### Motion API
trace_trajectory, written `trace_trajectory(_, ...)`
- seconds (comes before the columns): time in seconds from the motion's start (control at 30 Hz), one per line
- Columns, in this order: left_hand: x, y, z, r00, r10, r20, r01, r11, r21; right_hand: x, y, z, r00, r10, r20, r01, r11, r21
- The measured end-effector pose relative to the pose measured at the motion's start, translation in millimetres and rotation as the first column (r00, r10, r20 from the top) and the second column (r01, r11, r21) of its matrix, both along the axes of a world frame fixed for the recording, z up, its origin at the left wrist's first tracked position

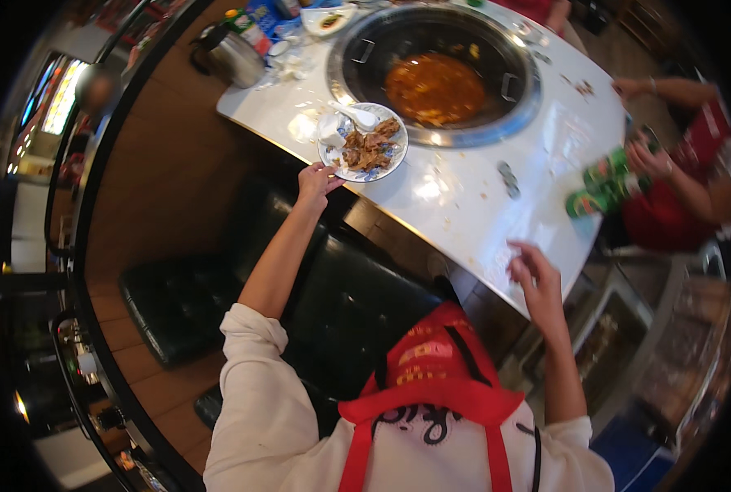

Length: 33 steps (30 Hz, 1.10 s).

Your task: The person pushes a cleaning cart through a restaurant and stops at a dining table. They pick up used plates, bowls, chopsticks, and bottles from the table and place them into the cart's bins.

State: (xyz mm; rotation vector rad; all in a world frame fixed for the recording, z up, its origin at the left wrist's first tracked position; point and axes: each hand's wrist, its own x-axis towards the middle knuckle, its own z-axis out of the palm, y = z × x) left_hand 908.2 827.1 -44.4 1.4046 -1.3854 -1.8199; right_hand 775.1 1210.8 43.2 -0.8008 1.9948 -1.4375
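Note:
My left hand (317,184) grips the near rim of a blue-and-white patterned plate (381,167) at the table's edge. Brown bones and food scraps (365,150) lie on it, with a white spoon (360,115) and a small white cup or bowl (330,130). Over the near right corner of the white table (458,203), my right hand (535,273) has its fingers apart and holds nothing. Beyond the plate, a large round pot (365,80) set into the tabletop contains reddish-brown broth (436,86).
A co-worker's hand (645,157) holds green bottles (605,178) at the right. A steel jug (233,55), a sauce dish (328,21) and crumpled tissues (291,67) stand or lie at the far left. Dark green padded seats (353,295) are below the table edge. A cart (611,313) is at right.

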Motion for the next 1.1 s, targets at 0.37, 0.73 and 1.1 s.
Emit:
trace_trajectory(0.37, -80.2, 325.2, 4.7, 0.739, -0.674, 0.006, 0.669, 0.734, 0.114, -88.2, 135.7, -5.5, 0.885, -0.156, -0.438, 0.308, 0.903, 0.299)
trace_trajectory(0.73, -221.7, 601.5, -43.2, 0.302, -0.953, -0.04, 0.936, 0.288, 0.204, -189.1, 403.3, -101.9, 0.826, -0.438, -0.353, 0.559, 0.569, 0.603)
trace_trajectory(1.1, -293.1, 745.3, -123.5, 0.038, -0.992, 0.122, 0.985, 0.058, 0.161, -173.3, 543.0, -155.4, 0.419, -0.667, -0.616, 0.901, 0.392, 0.189)
